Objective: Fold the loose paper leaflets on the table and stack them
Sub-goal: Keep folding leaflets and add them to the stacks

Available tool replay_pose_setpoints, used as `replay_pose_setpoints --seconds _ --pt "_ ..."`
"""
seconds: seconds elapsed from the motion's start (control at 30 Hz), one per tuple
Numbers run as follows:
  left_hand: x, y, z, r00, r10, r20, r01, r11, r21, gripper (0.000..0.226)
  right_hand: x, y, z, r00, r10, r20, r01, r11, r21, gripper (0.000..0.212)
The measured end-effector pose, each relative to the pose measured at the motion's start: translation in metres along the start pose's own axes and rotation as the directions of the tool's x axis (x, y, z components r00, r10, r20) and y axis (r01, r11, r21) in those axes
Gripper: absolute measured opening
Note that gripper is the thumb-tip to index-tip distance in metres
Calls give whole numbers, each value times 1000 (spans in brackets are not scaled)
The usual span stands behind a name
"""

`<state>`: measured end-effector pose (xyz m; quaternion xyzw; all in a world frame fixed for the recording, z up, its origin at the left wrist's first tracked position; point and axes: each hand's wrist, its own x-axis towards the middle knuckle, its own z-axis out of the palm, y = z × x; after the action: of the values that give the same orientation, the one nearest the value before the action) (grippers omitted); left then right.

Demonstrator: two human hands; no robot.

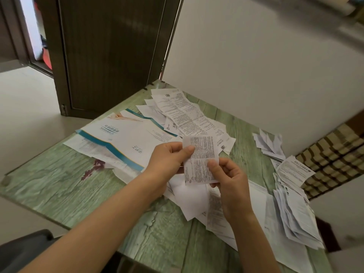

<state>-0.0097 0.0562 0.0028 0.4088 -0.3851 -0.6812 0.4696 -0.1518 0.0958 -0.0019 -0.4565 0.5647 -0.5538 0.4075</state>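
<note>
A small printed leaflet (200, 158) is held above the bench (59, 186), pinched between the fingers of the left hand (167, 160) and right hand (228, 184).

Only hands and forearms shown; rest of body cut off by lower frame edge. Left hand (167, 158): bare, thumbnail trimmed short, plain, rounded tip. Right hand (230, 186): bare, thumbnail likewise kept short and plain, creases marked across thumb knuckle. Left forearm (118, 205): bare along whole visible length, wrist to frame edge. Right forearm (254, 241): bare likewise, shorter stretch seen. Fine detail softened by wide-angle blur.
</note>
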Motion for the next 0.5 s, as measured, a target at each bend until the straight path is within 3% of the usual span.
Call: replay_pose_setpoints --seconds 0.1,0.2,0.27,0.33,0.5 --pt "0 -1 3 999 2 -40 -4 999 -46 7 1 1 2 996 79 -40 -69 978 198 27" --pt "-4 -5 9 991 16 -135 -37 988 -148 4 -2 0 6 986 123 111 -157 909 386 57" --pt "-8 -10 14 974 41 -223 -85 977 -193 8 -5 1 12 976 107 187 -158 944 288 55" --pt "-12 -16 19 962 43 -269 -99 975 -197 10 -7 3 17 985 103 137 -126 976 175 46" --pt "-18 -15 27 987 30 -159 -58 983 -172 5 -5 1 13 995 61 76 -75 978 194 39"
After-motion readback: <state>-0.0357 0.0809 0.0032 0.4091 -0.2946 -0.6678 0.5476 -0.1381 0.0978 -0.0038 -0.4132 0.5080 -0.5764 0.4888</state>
